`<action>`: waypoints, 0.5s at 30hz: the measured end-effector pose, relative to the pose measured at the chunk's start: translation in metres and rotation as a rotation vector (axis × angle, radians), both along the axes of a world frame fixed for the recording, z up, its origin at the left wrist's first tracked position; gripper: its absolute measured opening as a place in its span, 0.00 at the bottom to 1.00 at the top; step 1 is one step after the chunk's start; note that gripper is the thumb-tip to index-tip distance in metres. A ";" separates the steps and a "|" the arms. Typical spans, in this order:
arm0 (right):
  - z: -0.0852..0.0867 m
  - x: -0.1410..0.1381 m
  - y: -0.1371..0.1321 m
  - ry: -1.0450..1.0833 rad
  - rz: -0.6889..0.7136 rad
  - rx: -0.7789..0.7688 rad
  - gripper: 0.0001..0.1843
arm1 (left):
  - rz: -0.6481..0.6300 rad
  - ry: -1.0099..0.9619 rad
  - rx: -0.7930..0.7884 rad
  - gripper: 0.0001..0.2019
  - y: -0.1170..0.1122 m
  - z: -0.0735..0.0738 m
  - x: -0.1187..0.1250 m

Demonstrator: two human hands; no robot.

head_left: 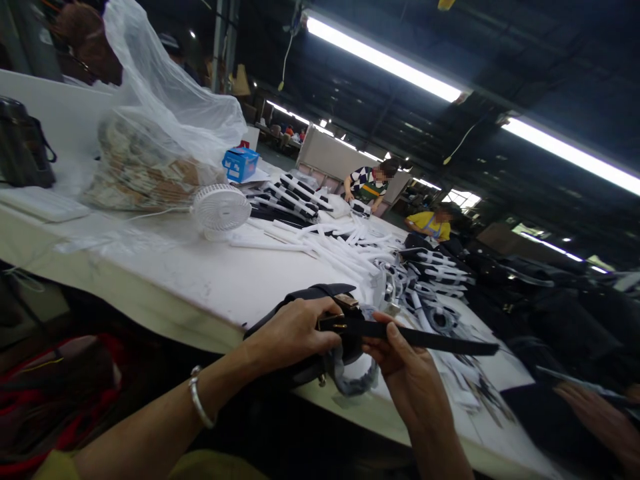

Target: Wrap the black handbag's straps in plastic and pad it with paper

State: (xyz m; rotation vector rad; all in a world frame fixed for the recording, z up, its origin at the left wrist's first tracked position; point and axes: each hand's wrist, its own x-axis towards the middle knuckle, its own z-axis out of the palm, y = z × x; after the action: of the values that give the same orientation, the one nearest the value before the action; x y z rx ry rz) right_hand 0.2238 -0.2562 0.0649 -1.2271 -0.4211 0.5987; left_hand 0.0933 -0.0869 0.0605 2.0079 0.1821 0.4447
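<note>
My left hand (303, 330) is closed on the near end of a flat black strap (450, 343), beside a small gold-coloured fitting. Further along, my right hand (407, 363) pinches the same strap between thumb and fingers, and its free end sticks out to the right. Below and behind my left hand is a black item (295, 373), partly hidden, with a dark flap curving over its top. A gold-coloured metal piece (349, 301) shows above my left fingertips. Between my hands hangs a curved part (356, 383) wrapped in greyish clear plastic.
On the white table (175, 267) stand a small white fan (221, 208), a full clear plastic bag (145, 160) and a blue box (241, 164). White-wrapped strips (345, 250) lie piled beyond my hands. Another person's hand (597, 417) is at right; two people work farther back.
</note>
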 end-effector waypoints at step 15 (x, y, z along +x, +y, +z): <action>-0.017 0.005 -0.022 -0.129 -0.409 0.192 0.18 | -0.104 0.067 -0.193 0.18 0.016 -0.003 -0.004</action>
State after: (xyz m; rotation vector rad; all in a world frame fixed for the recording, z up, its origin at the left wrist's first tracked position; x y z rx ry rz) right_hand 0.2291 -0.2780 0.0478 -1.1284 -0.3139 0.1261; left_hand 0.0894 -0.0714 0.0576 1.8338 0.1556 0.2824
